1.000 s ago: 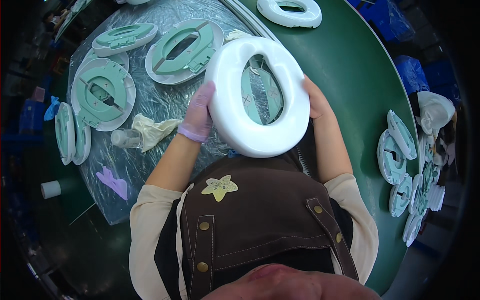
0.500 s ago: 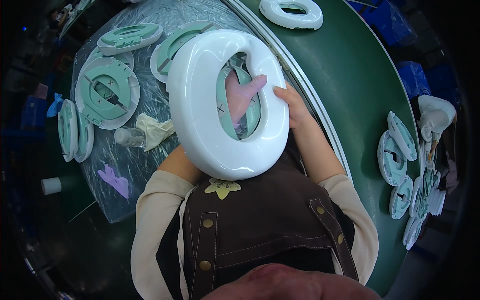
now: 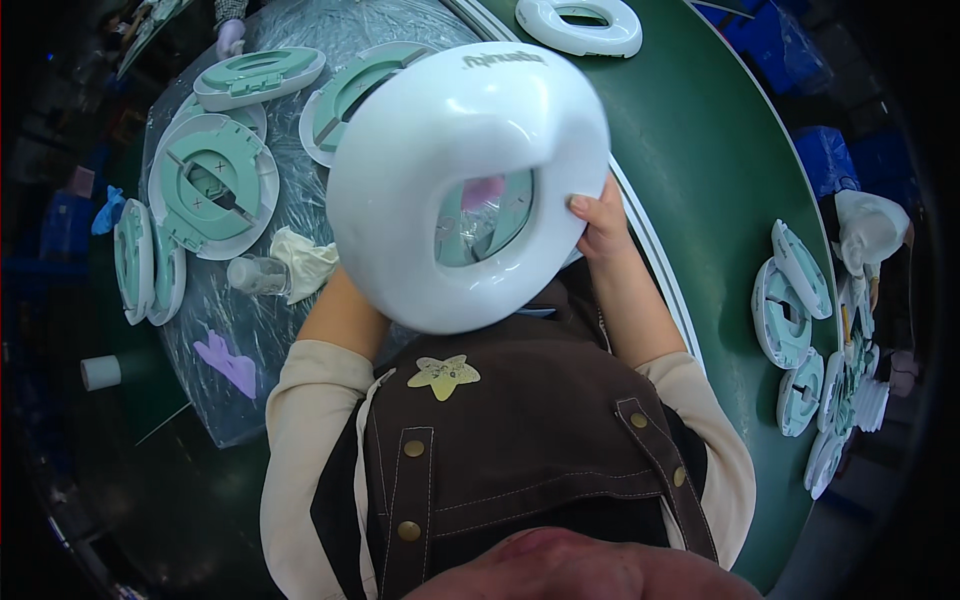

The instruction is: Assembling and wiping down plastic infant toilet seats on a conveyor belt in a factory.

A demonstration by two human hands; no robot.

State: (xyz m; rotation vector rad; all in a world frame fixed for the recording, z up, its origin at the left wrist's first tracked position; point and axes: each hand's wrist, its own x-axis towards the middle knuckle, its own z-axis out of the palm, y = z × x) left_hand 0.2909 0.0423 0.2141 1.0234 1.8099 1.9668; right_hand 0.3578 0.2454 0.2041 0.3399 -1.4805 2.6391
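Note:
A glossy white oval toilet seat (image 3: 385,220) with a large opening is held up tilted in front of my chest. My right hand (image 3: 605,222) grips its right edge, thumb on the front face and the other fingers behind. My left hand (image 3: 482,192) is behind the seat; only a patch of its pink glove shows through the opening, and its fingers are hidden. Pale green parts also show through that opening.
On the plastic-covered table to the left lie several green-and-white seats (image 3: 212,185), a clear bottle (image 3: 258,275), a cream cloth (image 3: 303,262) and a purple glove (image 3: 226,364). Another person's gloved hand (image 3: 230,38) is at the far left. More seats (image 3: 783,315) rest on the green surface (image 3: 690,200) to the right.
The seat has tipped and turned, showing more of its upper face. My left thumb no longer shows over the inner rim. Another person's gloved hand has appeared at the far left.

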